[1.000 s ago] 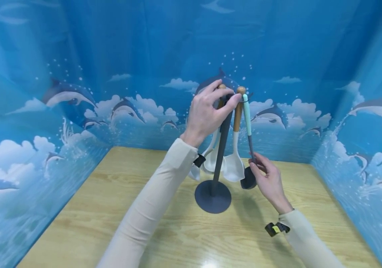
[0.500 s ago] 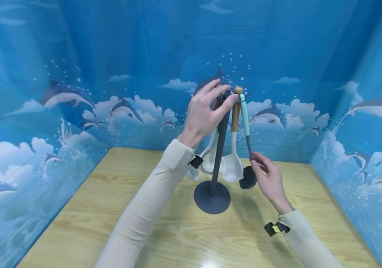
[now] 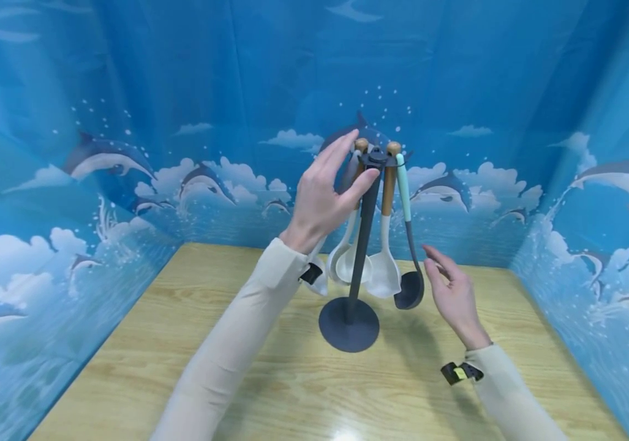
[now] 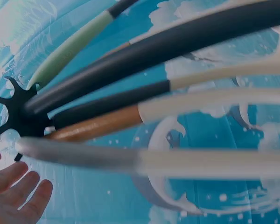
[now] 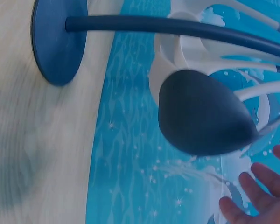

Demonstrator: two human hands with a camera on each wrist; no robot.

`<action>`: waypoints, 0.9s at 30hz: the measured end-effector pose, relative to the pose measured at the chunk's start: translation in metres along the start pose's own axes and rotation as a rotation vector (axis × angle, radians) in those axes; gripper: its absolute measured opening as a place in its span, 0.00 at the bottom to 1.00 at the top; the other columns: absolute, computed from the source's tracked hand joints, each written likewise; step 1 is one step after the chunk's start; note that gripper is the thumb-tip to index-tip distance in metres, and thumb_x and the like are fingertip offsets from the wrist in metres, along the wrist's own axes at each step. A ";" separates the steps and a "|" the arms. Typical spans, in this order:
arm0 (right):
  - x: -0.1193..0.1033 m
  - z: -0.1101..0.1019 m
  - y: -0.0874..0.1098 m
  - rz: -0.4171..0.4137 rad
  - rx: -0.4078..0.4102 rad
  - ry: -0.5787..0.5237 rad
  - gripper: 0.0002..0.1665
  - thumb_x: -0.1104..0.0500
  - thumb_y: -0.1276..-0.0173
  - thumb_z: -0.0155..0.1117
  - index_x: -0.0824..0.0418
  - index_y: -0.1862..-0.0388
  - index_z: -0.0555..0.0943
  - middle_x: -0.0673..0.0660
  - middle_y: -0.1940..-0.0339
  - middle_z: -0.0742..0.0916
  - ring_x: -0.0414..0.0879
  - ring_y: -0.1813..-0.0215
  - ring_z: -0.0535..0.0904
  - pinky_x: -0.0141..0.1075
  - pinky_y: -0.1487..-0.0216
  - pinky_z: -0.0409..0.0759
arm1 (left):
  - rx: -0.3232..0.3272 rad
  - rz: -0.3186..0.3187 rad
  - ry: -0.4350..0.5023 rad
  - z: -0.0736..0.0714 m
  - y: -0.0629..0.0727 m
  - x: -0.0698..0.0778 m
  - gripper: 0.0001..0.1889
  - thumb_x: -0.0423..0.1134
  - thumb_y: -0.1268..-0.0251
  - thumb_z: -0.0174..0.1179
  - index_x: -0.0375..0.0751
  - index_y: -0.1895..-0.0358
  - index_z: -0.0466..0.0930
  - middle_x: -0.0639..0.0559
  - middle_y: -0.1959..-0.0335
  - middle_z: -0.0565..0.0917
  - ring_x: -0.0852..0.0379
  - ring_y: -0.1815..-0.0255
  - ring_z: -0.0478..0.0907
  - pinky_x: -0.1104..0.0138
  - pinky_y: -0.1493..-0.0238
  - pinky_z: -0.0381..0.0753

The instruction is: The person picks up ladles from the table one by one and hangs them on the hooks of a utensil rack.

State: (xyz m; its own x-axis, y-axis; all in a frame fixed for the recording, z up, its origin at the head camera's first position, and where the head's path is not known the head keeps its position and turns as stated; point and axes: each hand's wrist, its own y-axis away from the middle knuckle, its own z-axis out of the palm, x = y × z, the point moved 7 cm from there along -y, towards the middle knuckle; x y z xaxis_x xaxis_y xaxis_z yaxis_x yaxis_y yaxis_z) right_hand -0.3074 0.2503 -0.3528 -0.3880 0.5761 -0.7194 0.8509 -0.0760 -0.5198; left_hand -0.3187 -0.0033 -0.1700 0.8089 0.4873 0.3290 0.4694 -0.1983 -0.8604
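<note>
A dark utensil stand [image 3: 349, 327] with a round base carries several hanging kitchen utensils. On its right hangs a ladle [image 3: 404, 187] with a mint-green handle and a black bowl, its handle top at a hook. Just right of that bowl, my right hand [image 3: 454, 300] is apart from it, fingers loosely extended; the right wrist view has the ladle bowl [image 5: 200, 114] beyond the fingertips. My left hand [image 3: 322, 199] is spread beside the stand's top. In the left wrist view its fingers [image 4: 39, 193] lie near the hooked top [image 4: 25, 112], gripping nothing.
White utensils with wooden handles, among them a turner-like one [image 3: 384, 275], hang around the post. Another white utensil [image 3: 318, 283] is partly behind my left wrist. The wood-grain table [image 3: 303, 392] meets a blue dolphin-print curtain [image 3: 237, 202] at the back and sides.
My right hand has let go of the ladle's shaft and moved right. The ladle now hangs by itself. My left hand has drawn left from the stand's top, uncovering the hooks.
</note>
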 end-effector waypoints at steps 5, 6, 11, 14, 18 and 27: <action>0.011 -0.006 -0.004 0.034 -0.038 0.097 0.28 0.45 0.20 0.45 0.54 0.27 0.69 0.64 0.26 0.70 0.66 0.26 0.63 0.65 0.32 0.62 | -0.036 0.005 -0.039 -0.006 0.015 -0.011 0.33 0.51 0.31 0.60 0.44 0.27 0.65 0.48 0.28 0.70 0.55 0.25 0.63 0.59 0.26 0.62; 0.014 -0.007 -0.004 0.043 -0.048 0.119 0.29 0.44 0.20 0.44 0.54 0.26 0.68 0.65 0.26 0.69 0.67 0.26 0.62 0.66 0.32 0.60 | -0.037 0.006 -0.047 -0.008 0.019 -0.014 0.33 0.50 0.31 0.61 0.44 0.27 0.65 0.47 0.28 0.70 0.54 0.25 0.63 0.58 0.26 0.62; 0.029 -0.013 -0.002 0.095 -0.097 0.250 0.34 0.40 0.20 0.39 0.55 0.24 0.63 0.68 0.23 0.63 0.71 0.25 0.57 0.69 0.32 0.56 | -0.050 -0.024 -0.074 -0.017 0.040 -0.036 0.32 0.56 0.29 0.55 0.45 0.27 0.66 0.46 0.28 0.70 0.50 0.24 0.61 0.54 0.24 0.59; 0.038 -0.017 -0.001 0.116 -0.115 0.339 0.36 0.38 0.21 0.37 0.56 0.22 0.60 0.69 0.22 0.59 0.71 0.24 0.54 0.70 0.32 0.54 | -0.069 -0.056 -0.095 -0.021 0.053 -0.050 0.35 0.65 0.28 0.46 0.47 0.27 0.65 0.47 0.28 0.70 0.49 0.23 0.60 0.51 0.25 0.59; 0.048 -0.023 0.001 0.102 -0.121 0.409 0.37 0.39 0.20 0.37 0.58 0.22 0.58 0.71 0.22 0.57 0.72 0.24 0.49 0.70 0.31 0.50 | -0.133 -0.091 -0.161 -0.020 0.075 -0.065 0.39 0.70 0.29 0.37 0.47 0.26 0.63 0.46 0.27 0.69 0.47 0.23 0.60 0.45 0.26 0.59; 0.068 -0.028 0.013 0.053 -0.130 0.482 0.36 0.42 0.20 0.40 0.61 0.23 0.60 0.75 0.24 0.59 0.75 0.25 0.51 0.72 0.33 0.49 | -0.235 -0.114 -0.250 -0.021 0.117 -0.090 0.30 0.57 0.25 0.48 0.48 0.26 0.64 0.43 0.28 0.69 0.43 0.23 0.58 0.42 0.27 0.58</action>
